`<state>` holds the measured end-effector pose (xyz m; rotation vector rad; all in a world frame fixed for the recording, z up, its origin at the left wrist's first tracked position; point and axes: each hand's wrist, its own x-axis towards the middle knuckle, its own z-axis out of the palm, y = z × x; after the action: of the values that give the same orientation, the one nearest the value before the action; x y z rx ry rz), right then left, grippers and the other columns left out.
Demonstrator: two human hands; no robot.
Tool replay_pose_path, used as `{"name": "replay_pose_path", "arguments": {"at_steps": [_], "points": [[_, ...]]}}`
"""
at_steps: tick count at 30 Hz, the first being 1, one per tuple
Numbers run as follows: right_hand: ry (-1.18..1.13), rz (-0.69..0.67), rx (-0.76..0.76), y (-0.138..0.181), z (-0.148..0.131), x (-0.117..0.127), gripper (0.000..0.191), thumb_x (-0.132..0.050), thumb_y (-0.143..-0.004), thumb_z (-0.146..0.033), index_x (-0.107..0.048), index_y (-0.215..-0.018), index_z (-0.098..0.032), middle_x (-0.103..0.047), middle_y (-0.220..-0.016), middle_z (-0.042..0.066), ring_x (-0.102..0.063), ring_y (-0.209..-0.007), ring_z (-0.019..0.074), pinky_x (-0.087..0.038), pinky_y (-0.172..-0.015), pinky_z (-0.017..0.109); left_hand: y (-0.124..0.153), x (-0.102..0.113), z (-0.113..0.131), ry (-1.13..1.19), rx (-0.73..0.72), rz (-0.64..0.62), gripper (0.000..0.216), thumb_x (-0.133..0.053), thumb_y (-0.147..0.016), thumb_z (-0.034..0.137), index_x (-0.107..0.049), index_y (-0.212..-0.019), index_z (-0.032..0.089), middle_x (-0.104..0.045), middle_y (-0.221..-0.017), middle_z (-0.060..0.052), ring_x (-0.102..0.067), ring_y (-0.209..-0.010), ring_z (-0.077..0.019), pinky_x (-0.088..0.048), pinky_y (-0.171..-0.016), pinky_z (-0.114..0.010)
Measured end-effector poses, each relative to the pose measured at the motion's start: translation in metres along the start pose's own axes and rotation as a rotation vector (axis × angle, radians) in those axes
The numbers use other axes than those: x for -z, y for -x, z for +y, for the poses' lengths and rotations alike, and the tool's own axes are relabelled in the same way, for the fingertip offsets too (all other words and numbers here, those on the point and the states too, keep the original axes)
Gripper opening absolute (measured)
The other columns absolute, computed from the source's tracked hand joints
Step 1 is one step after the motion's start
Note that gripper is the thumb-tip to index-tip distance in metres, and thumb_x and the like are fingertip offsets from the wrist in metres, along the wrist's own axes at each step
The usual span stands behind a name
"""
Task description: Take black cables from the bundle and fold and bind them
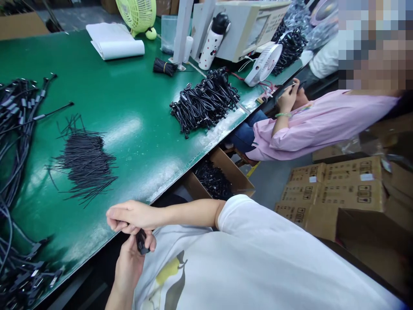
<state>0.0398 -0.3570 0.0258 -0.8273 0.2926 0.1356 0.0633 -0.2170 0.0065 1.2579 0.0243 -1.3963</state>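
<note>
At the table edge, close to my white shirt, my two hands meet. My left hand [131, 257], the lower one, is closed around a black folded cable [142, 242], whose dark end sticks out between its fingers. Just above and touching it, my right hand [133, 215] is closed with its fingers curled; something dark shows at its fingertips, too covered to name. Nearest on the green table [145, 159] lies a loose pile of thin black twist ties [88, 159]. Long black cables with connectors [19, 125] spread along the left side.
A heap of bundled black cables [206, 101] lies farther right, before a bottle [213, 43], a small white fan [264, 64] and a boxy machine [248, 28]. A co-worker in a pink top [309, 125] sits right. Cartons [342, 185] stand behind; an open box [238, 174] holds black cables.
</note>
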Motion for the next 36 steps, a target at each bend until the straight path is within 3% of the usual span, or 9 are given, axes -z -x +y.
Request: {"name": "replay_pose_path", "arguments": {"at_steps": [6, 11, 14, 18, 25, 27, 29, 32, 36], "points": [[0.038, 0.004, -0.026, 0.000, 0.012, 0.011, 0.048, -0.057, -0.088, -0.066, -0.048, -0.083, -0.019, -0.031, -0.066, -0.009, -0.023, -0.043, 0.0014, -0.023, -0.033, 0.012, -0.011, 0.017, -0.014, 0.046, 0.028, -0.038, 0.034, -0.072, -0.078, 0.049, -0.065, -0.084, 0.016, -0.054, -0.067, -0.002, -0.054, -0.066, -0.0165, -0.047, -0.068, -0.032], [0.041, -0.234, -0.146, 0.008, 0.008, 0.017, 0.052, -0.055, -0.087, -0.070, -0.045, -0.080, -0.019, -0.031, -0.066, -0.010, -0.024, -0.038, 0.0007, -0.020, -0.027, 0.012, -0.014, 0.030, -0.031, 0.125, 0.130, -0.054, 0.038, -0.087, -0.061, 0.045, -0.073, -0.086, 0.020, -0.060, -0.073, -0.004, -0.059, -0.073, -0.0200, -0.053, -0.074, -0.039], [-0.086, -0.324, -0.147, 0.003, 0.007, 0.019, 0.052, -0.056, -0.088, -0.067, -0.043, -0.077, -0.018, -0.033, -0.064, -0.010, -0.025, -0.037, -0.0006, -0.021, -0.029, 0.011, -0.008, 0.030, -0.032, 0.106, 0.087, -0.028, 0.039, -0.086, -0.064, 0.045, -0.075, -0.092, 0.020, -0.062, -0.079, -0.006, -0.060, -0.079, -0.0214, -0.054, -0.077, -0.040], [-0.134, -0.288, -0.121, -0.002, 0.007, 0.021, 0.051, -0.055, -0.089, -0.067, -0.042, -0.077, -0.018, -0.032, -0.063, -0.010, -0.027, -0.038, 0.0009, -0.019, -0.029, 0.012, -0.002, 0.024, -0.024, 0.043, 0.025, -0.014, 0.040, -0.080, -0.071, 0.050, -0.074, -0.094, 0.017, -0.058, -0.077, -0.005, -0.058, -0.079, -0.0200, -0.052, -0.076, -0.037], [-0.031, -0.252, 0.047, 0.003, -0.006, 0.017, 0.043, -0.047, -0.098, -0.057, -0.043, -0.080, -0.018, -0.032, -0.067, -0.009, -0.026, -0.042, 0.0007, -0.021, -0.035, 0.014, -0.016, 0.007, -0.018, 0.125, -0.038, -0.157, 0.036, -0.079, -0.073, 0.049, -0.062, -0.074, 0.017, -0.048, -0.068, -0.001, -0.048, -0.072, -0.0148, -0.047, -0.070, -0.030], [0.105, -0.111, 0.145, 0.002, -0.010, 0.019, 0.033, -0.044, -0.101, -0.048, -0.045, -0.085, -0.019, -0.037, -0.070, -0.008, -0.036, -0.047, 0.0024, -0.033, -0.041, 0.015, -0.020, -0.001, -0.012, 0.161, -0.035, -0.132, 0.035, -0.078, -0.075, 0.047, -0.059, -0.074, 0.017, -0.046, -0.069, 0.000, -0.046, -0.072, -0.0134, -0.046, -0.070, -0.028], [0.399, 0.117, 0.304, 0.001, -0.012, 0.023, 0.017, -0.051, -0.100, -0.036, -0.051, -0.098, -0.019, -0.051, -0.088, -0.003, -0.055, -0.069, 0.0057, -0.050, -0.066, 0.019, -0.024, -0.004, -0.002, 0.196, -0.093, -0.086, 0.036, -0.080, -0.074, 0.045, -0.057, -0.074, 0.017, -0.045, -0.070, 0.001, -0.045, -0.072, -0.0122, -0.047, -0.070, -0.026], [0.898, 0.345, 0.549, 0.003, -0.005, 0.030, 0.031, -0.064, -0.094, -0.029, -0.053, -0.119, -0.015, -0.053, -0.127, 0.010, -0.052, -0.121, 0.0148, -0.041, -0.109, 0.028, -0.030, 0.001, 0.022, 0.253, -0.349, 0.079, 0.038, -0.085, -0.069, 0.040, -0.055, -0.073, 0.016, -0.048, -0.076, 0.003, -0.048, -0.075, -0.0102, -0.050, -0.079, -0.025], [1.192, 0.196, 0.621, 0.009, 0.021, 0.036, 0.041, -0.055, -0.097, -0.041, -0.055, -0.124, -0.010, -0.061, -0.123, 0.013, -0.056, -0.117, 0.0179, -0.044, -0.106, 0.031, -0.035, 0.008, 0.047, 0.325, -0.583, 0.217, 0.030, -0.083, -0.073, 0.034, -0.058, -0.077, 0.018, -0.056, -0.085, 0.004, -0.056, -0.087, -0.0102, -0.051, -0.087, -0.025]]}}
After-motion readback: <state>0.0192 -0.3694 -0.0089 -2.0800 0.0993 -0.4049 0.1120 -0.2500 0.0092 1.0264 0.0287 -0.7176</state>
